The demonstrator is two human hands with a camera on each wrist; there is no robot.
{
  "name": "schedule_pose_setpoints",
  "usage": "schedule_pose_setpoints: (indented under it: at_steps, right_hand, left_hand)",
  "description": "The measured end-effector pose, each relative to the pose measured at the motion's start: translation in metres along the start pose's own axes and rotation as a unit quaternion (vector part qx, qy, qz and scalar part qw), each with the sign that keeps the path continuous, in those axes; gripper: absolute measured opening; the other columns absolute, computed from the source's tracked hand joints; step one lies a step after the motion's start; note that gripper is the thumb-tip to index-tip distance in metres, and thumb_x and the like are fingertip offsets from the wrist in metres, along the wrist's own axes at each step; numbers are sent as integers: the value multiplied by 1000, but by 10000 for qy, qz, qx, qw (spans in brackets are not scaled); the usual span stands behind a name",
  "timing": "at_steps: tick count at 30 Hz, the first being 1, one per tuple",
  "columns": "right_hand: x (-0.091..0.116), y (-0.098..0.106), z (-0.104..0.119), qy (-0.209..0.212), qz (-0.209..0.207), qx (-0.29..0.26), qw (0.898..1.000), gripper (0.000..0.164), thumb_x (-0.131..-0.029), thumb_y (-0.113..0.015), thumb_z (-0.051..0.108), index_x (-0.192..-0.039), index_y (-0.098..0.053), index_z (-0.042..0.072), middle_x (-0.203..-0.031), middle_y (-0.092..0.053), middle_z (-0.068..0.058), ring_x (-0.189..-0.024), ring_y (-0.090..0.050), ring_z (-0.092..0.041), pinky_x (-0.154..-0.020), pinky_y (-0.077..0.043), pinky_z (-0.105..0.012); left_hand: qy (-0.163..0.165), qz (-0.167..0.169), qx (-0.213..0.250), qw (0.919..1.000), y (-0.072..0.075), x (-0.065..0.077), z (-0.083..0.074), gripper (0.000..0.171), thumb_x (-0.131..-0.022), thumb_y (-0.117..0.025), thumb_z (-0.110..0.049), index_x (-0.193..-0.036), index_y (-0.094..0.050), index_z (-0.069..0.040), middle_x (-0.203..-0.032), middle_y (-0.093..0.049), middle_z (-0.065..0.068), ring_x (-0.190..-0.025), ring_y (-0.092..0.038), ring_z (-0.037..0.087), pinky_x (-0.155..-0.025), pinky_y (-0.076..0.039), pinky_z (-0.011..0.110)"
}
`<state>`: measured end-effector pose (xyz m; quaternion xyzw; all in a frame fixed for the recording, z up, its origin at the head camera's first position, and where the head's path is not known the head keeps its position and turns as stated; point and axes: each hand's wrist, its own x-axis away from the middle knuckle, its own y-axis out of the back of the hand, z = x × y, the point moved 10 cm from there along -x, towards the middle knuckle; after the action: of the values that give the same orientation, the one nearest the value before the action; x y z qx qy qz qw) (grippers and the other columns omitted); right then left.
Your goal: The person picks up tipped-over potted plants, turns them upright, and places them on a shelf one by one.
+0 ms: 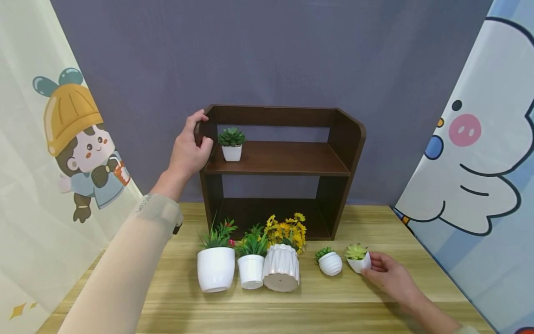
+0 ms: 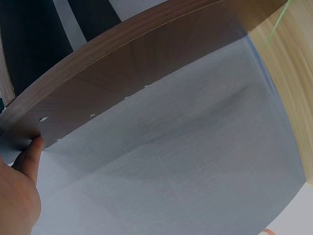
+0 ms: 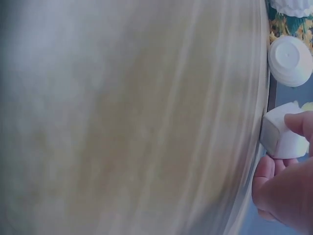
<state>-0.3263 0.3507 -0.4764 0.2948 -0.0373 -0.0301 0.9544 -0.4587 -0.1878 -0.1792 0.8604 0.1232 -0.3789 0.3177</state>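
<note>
My left hand (image 1: 186, 149) grips the upper left side panel of a dark brown two-tier shelf (image 1: 288, 157). In the left wrist view a finger (image 2: 33, 159) presses on the panel's outer face. A dark green succulent in a square white pot (image 1: 232, 153) stands on the upper tier's left end, beside that hand. My right hand (image 1: 396, 280) pinches a pale green succulent in an angular white pot (image 1: 361, 263), which tilts leftward at the table's right. In the right wrist view, thumb and fingers hold the white pot (image 3: 286, 132) between them.
Left of the right hand lies a small succulent in a round ribbed pot (image 1: 331, 263). Before the shelf are a fluted pot of yellow flowers (image 1: 281, 269), a smaller white pot of greenery (image 1: 251, 271) and a larger white pot (image 1: 216, 269). A grey curtain (image 1: 267, 55) hangs behind.
</note>
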Motion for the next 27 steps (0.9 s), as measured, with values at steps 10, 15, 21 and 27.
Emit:
schedule_pose_setpoints:
  at_steps: [10,15,21,27]
  right_hand:
    - [-9,-1,-10,-56,313,-395,9987,68,-101,-76,12,-155,-44,-15,-146,-63,-30,-124,-66,-21,-90,-56,-18]
    - [-13,-1,-14,-102,505,-393,9979,69,-103,-75,14,-157,-42,-14,-149,-61,-30,-128,-64,-24,-91,-55,-18]
    - [-14,-2,-13,-112,712,-373,9967,74,-103,-74,16,-159,-37,-16,-153,-55,-35,-137,-61,-36,-94,-55,-19]
    - [-16,-4,-11,-92,862,-373,9955,77,-103,-75,18,-160,-36,-15,-154,-55,-36,-136,-63,-38,-96,-57,-24]
  left_hand:
    - [-34,6,1,10000,-1,-1,-1,55,-105,-51,-17,-159,-45,-25,-174,-45,4,-109,-62,45,-90,-50,59]
    - [-12,7,-31,10000,0,0,0,55,-105,-51,-17,-159,-45,-25,-176,-43,1,-112,-62,45,-92,-50,59]
    - [-2,-14,-20,10000,0,0,0,55,-105,-51,-17,-159,-45,-25,-176,-43,0,-113,-62,45,-93,-50,60]
    - [-1,-16,-22,10000,1,0,1,54,-105,-49,-16,-159,-45,-24,-177,-42,-1,-113,-62,45,-93,-51,60]
